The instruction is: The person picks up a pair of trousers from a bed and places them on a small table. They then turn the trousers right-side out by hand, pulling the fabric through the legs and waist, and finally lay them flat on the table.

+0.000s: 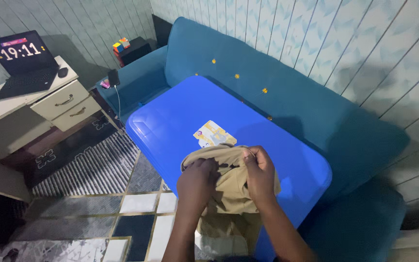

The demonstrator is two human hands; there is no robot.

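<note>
Both hands were closed on a tan garment [229, 187] that lay bunched on the near end of a large blue plastic lid [180, 121], which served as a makeshift bench in front of a blue sofa [287, 77]. The left hand [196, 184] had its grip clamped over the left part of the cloth, knuckles up, while the right hand [259, 172] pinched a fold at the upper right edge between thumb and fingers, so the fabric was drawn taut between them. Part of the garment hung off the near edge of the lid toward the person, probably because only the upper portion needed the flat surface; whether it was a shirt or trousers could not be told from the crumpled shape. A yellow and white sticker [213, 133] sat on the lid just beyond the cloth, not touching it as far as could be seen. Well apart, to the left, an open laptop [23, 60] stood on a pale desk [59, 99] with drawers, and a patterned rug [93, 170] covered the floor beside the lid.
</note>
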